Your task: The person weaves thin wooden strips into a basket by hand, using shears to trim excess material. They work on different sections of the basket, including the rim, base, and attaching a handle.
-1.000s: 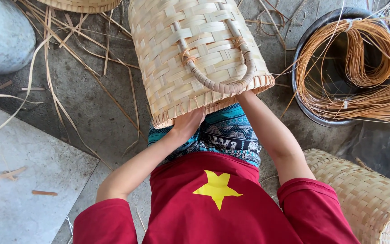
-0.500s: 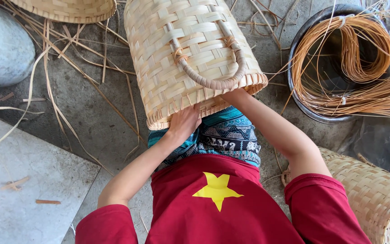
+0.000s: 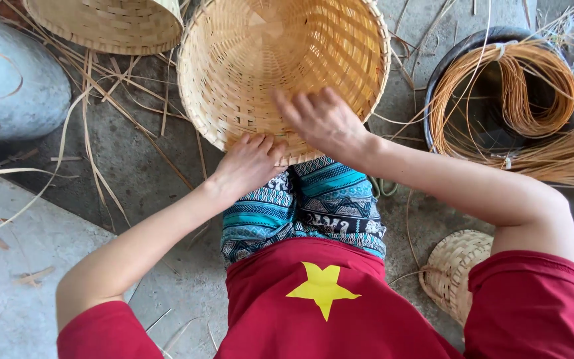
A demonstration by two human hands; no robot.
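Basket [image 3: 280, 60], far rim cropped, near rim behind right hand [image 3: 323, 119].

Three woven baskets are being shown: one open-mouthed [image 3: 280, 60], one at the top edge [image 3: 107, 23], one at lower right [image 3: 456, 269]. One dark tub [image 3: 453, 60] of coiled cane, one grey drum [image 3: 14, 80] and two hands are being counted.

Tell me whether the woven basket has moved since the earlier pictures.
Yes. The woven basket has turned: its open mouth now faces the camera, where its outside and handle showed before, beside the dark tub of coiled strips.
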